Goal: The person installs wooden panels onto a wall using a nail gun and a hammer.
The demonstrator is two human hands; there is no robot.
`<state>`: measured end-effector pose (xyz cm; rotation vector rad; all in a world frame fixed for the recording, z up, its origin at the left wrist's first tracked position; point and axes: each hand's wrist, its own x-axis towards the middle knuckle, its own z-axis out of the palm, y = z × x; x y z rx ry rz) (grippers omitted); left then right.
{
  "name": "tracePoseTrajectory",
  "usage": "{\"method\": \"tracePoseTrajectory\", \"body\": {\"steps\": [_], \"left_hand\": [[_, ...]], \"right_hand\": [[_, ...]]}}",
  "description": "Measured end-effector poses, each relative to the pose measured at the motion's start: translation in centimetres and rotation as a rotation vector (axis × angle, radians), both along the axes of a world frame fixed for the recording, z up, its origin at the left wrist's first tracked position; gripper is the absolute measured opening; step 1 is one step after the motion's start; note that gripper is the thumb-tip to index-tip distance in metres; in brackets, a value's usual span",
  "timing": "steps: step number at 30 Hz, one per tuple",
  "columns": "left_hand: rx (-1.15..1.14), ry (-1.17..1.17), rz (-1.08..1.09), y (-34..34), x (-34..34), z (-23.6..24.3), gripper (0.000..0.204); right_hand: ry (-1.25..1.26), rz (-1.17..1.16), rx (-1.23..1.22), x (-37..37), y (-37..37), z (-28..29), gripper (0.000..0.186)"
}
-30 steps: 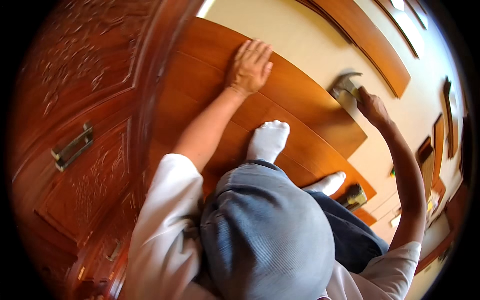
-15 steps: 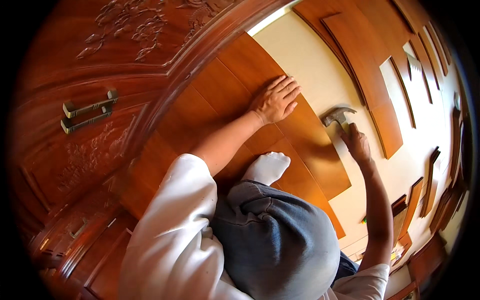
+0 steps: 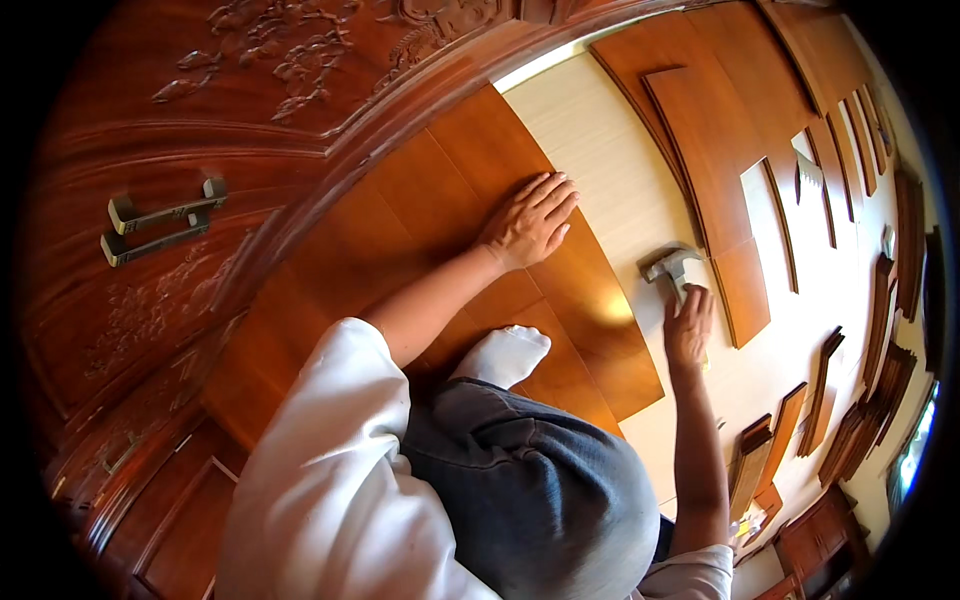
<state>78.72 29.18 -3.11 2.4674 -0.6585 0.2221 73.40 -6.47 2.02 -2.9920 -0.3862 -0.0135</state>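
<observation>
Flat on the reddish-brown floor planks (image 3: 440, 205), my left hand (image 3: 530, 222) rests with fingers stretched, the tips by the planks' outer edge. My right hand (image 3: 688, 330) grips the handle of a claw hammer (image 3: 672, 262). The metal head is held over the pale underlay (image 3: 575, 125), a short gap away from that plank edge. Part of the handle is hidden by my fingers. My foot in a white sock (image 3: 505, 356) stands on the planks between my arms, below the left hand.
A carved dark wooden cabinet (image 3: 240, 150) with metal handles (image 3: 165, 222) borders the planks on the left. Loose boards (image 3: 700, 130) lie across the underlay at upper right, with a handsaw (image 3: 808, 174) among them. Stacked planks (image 3: 750, 462) sit at lower right.
The whole view has shifted slightly. The hammer and my right hand have moved a little farther from the plank edge, the wrist turned. My left hand remains flat on the planks.
</observation>
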Motion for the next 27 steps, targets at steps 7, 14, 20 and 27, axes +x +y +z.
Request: {"method": "tracePoseTrajectory", "body": {"steps": [7,14,20,27], "left_hand": [[0.099,-0.054,-0.149,0.0,2.5,0.7,0.050],[0.064,0.010,-0.244,0.4,3.7,0.7,0.055],[0.059,0.039,-0.233,1.1,3.6,0.3,0.054],[-0.100,0.044,-0.264,-0.4,5.7,-1.6,0.045]], "right_hand": [[0.191,-0.150,0.225,-4.6,8.5,-0.1,0.024],[0.246,-0.336,0.320,-4.6,8.1,-1.0,0.022],[0.336,-0.436,0.409,-4.5,9.4,-0.1,0.020],[0.366,-0.353,0.413,-4.3,6.0,-4.2,0.015]]}}
